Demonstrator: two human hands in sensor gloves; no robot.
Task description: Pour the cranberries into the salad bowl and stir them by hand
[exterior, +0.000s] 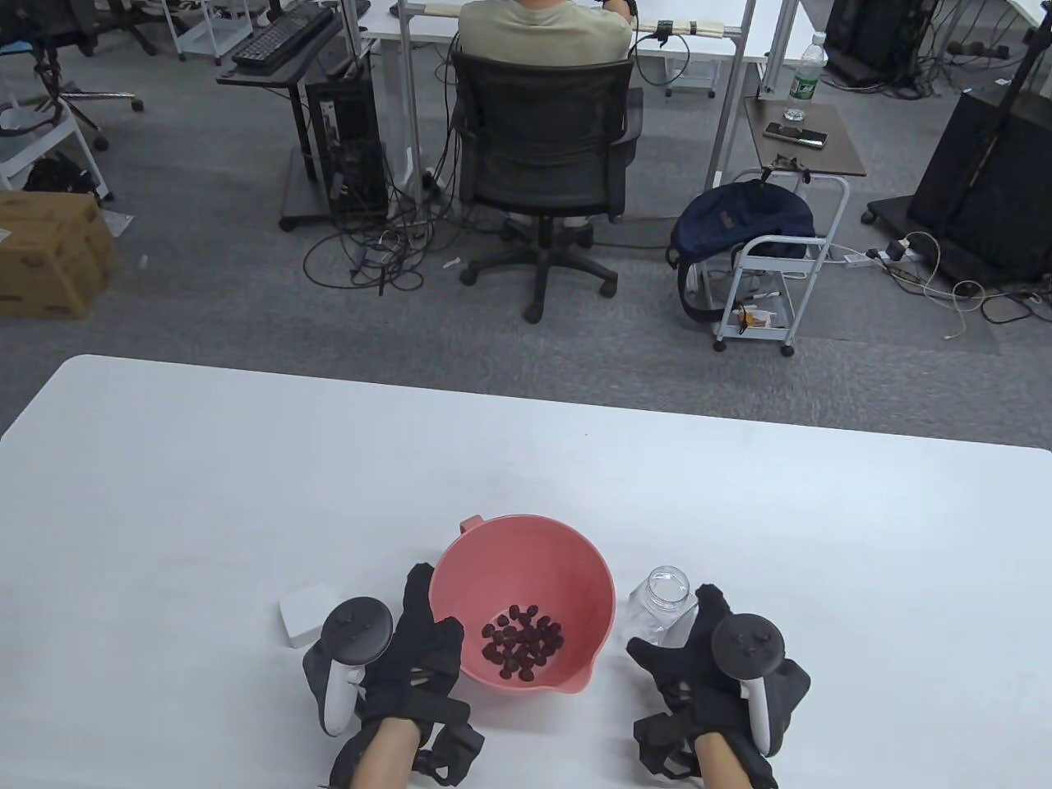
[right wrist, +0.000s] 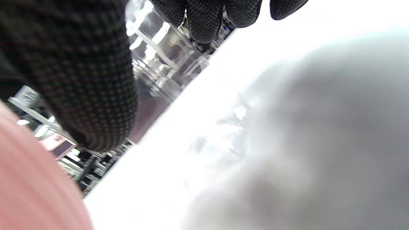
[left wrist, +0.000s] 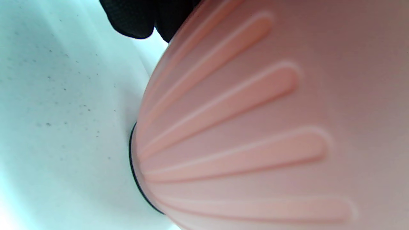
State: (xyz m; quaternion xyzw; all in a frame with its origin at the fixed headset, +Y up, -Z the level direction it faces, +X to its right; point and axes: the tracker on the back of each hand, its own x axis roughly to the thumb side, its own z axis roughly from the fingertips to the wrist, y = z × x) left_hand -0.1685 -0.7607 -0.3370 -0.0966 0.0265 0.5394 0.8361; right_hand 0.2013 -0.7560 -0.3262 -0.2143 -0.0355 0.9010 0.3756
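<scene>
The pink salad bowl (exterior: 575, 567) stands on the white table (exterior: 205, 493) near its front edge, with a heap of dark red cranberries (exterior: 524, 641) in its bottom. My left hand (exterior: 431, 612) holds the bowl's left side, fingers along the outer wall and thumb at the rim. In the left wrist view the ribbed bowl wall (left wrist: 255, 127) fills the frame with my fingertips (left wrist: 134, 19) above it. The clear jar (exterior: 664, 593) stands upright and empty to the right of the bowl. My right hand (exterior: 670, 625) grips it, thumb and fingers (right wrist: 204, 19) round the jar (right wrist: 166, 64).
A white square lid (exterior: 302, 615) lies left of my left hand. Beyond the table's far edge a person sits on an office chair (exterior: 542, 156), with a small cart (exterior: 772, 271) and cables on the floor.
</scene>
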